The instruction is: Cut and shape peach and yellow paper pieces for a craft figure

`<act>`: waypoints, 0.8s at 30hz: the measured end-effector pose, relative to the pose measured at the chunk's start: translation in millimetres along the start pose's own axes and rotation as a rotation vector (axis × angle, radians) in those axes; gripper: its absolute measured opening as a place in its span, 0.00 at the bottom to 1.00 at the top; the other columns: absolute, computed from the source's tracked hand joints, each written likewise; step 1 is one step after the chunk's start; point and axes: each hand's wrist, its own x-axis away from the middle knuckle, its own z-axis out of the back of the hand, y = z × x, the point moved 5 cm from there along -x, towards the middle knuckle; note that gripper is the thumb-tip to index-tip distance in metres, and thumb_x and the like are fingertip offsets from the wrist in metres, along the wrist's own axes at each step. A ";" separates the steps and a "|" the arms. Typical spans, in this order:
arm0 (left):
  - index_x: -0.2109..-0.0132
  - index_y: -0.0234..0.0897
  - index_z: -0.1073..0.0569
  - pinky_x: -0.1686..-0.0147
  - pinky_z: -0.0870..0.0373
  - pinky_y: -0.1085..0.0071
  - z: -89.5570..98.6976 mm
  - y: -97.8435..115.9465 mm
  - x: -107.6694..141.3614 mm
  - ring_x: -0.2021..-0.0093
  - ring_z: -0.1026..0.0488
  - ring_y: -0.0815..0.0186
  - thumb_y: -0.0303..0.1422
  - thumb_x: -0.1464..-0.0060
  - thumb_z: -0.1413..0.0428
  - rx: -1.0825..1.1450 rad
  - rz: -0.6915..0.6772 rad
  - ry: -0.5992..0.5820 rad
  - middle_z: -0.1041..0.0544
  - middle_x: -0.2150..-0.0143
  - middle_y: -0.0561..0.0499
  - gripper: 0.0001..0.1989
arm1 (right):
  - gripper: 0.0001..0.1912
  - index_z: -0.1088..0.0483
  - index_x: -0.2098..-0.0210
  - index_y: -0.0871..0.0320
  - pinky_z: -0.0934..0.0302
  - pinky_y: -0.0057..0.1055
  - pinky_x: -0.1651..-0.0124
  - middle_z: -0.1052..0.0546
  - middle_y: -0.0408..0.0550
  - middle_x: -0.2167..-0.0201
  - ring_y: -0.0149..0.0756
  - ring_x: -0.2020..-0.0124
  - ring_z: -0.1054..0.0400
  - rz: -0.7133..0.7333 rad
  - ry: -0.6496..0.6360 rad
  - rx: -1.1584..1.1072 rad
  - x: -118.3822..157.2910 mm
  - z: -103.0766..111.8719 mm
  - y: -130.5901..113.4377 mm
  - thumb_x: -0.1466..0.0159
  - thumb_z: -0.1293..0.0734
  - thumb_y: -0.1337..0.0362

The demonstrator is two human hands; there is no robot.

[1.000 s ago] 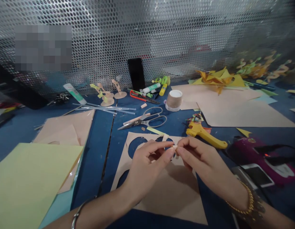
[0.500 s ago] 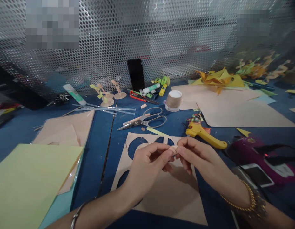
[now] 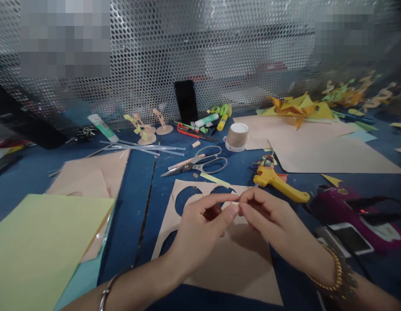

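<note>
Close together, my left hand (image 3: 203, 220) and my right hand (image 3: 268, 214) pinch a small pale pink paper strip (image 3: 234, 203) between thumbs and fingertips. Most of the strip is hidden by the fingers. Under both hands lies a pale pink paper sheet (image 3: 232, 268) with round holes cut out of it. Just beyond it rest grey-handled scissors (image 3: 194, 165), blades pointing left, and a thin yellow-green paper strip (image 3: 215, 179). A yellow hot glue gun (image 3: 279, 185) lies beyond my right hand.
Coloured paper sheets (image 3: 41, 250) are stacked at left, near clear glue sticks (image 3: 145, 148). A black phone (image 3: 186, 101) leans on the perforated metal screen (image 3: 148, 52). A tape roll (image 3: 237, 136), larger paper (image 3: 329, 151), a purple device (image 3: 339, 203) and a white phone (image 3: 351, 238) lie rightward.
My fingertips have drawn closer around the small paper strip, so less of it shows. My left fingers have straightened a little over it. The things on the table stay where they were.
</note>
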 end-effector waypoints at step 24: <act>0.70 0.36 0.27 0.77 0.34 0.78 -4.2 -3.0 -1.1 0.79 0.28 0.73 0.34 0.49 0.38 0.131 0.117 -0.032 0.28 0.80 0.58 0.07 | 0.13 0.34 0.70 0.56 0.47 0.23 0.77 0.35 0.37 0.78 0.26 0.79 0.42 -0.073 0.002 -0.124 -0.1 0.8 3.0 0.35 0.39 0.54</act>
